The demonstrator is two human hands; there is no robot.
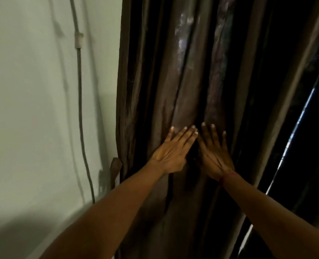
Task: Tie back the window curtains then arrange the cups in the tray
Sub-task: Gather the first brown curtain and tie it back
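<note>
2 flat hands, left hand (170, 155) and right hand (215, 157), press 1 curtain (183, 71).

No readable text, labels or numbers anywhere.

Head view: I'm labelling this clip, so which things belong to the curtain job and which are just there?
Job: curtain, left hand and right hand flat on it, brown strap at its edge (perhaps the tie-back).
Just there: wall, cable, cable clip.
</note>
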